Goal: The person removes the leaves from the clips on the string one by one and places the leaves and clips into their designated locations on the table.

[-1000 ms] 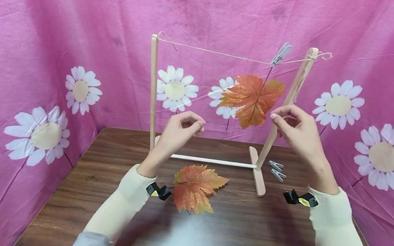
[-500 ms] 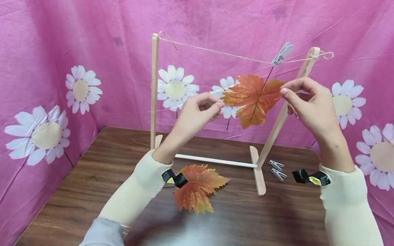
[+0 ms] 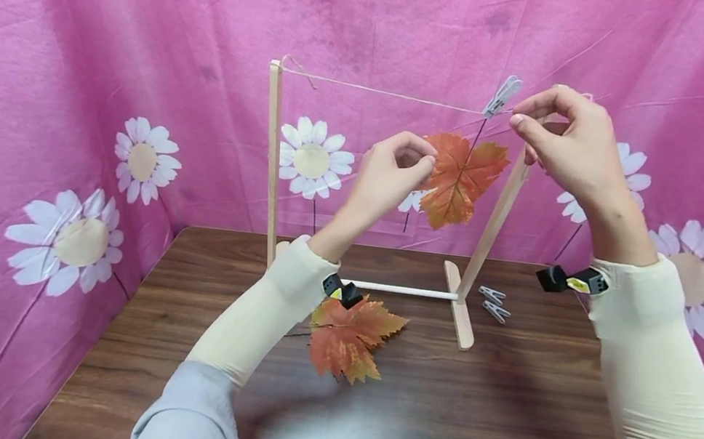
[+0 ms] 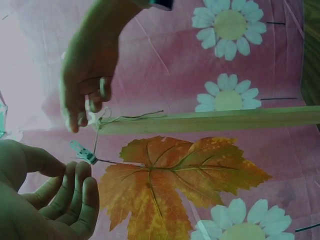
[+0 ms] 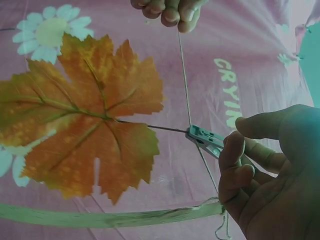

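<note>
An orange maple-like leaf hangs by its dark stem from a grey clothespin clipped on the twine. My right hand is just right of the clothespin, thumb and fingers loosely bent; in the right wrist view its fingers overlap the peg's handle end, with no grip visible. Lower, my left hand is beside the hanging leaf's left edge, fingers loosely bent and holding nothing. A second leaf lies on the table, partly hidden behind the left wrist camera.
The twine runs between two wooden posts joined below by a white rod. Two more clothespins lie on the brown table, right of the stand's foot. A pink flowered cloth surrounds the table.
Both hands have risen. The right hand went up past the leaf to the clothespin's level; the left moved up and right toward the hanging leaf. Leaves and clothespins look unmoved.
</note>
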The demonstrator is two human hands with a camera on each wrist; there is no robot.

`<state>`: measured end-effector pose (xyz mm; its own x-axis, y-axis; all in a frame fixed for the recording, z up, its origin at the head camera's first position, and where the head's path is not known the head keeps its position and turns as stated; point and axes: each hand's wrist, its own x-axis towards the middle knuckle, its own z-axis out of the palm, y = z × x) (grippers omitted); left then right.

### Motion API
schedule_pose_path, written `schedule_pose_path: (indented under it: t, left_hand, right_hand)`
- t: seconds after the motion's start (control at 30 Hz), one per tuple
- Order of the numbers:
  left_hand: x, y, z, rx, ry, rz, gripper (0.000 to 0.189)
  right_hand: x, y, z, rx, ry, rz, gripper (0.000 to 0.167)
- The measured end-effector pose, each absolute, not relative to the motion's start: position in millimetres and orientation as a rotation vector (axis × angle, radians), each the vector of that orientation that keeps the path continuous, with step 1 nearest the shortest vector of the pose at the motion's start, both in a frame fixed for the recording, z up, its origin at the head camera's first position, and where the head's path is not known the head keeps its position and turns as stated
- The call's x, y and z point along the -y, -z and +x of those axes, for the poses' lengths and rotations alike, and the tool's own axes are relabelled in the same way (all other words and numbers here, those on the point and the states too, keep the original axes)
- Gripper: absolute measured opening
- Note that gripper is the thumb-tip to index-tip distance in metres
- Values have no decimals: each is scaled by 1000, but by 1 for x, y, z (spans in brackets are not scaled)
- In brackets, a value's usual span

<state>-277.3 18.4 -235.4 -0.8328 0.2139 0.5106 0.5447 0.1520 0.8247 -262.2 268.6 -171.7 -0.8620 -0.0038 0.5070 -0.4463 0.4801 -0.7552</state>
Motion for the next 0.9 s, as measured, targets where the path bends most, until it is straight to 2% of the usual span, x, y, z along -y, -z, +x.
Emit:
schedule_pose_path:
  t: [0.4, 0.63, 0.9]
  left_hand:
    - [-40, 215, -295, 2224, 1586, -672, 11]
    - [-55, 203, -302, 2300, 1482, -593, 14]
    - [-74, 195, -311, 2392, 1382, -523, 20]
  right_hand:
    - [-263, 139, -277, 2361, -1276, 292, 19]
    - [-262, 126, -284, 2505, -1077, 275, 50]
    - [-260, 111, -290, 2665, -815, 277, 62]
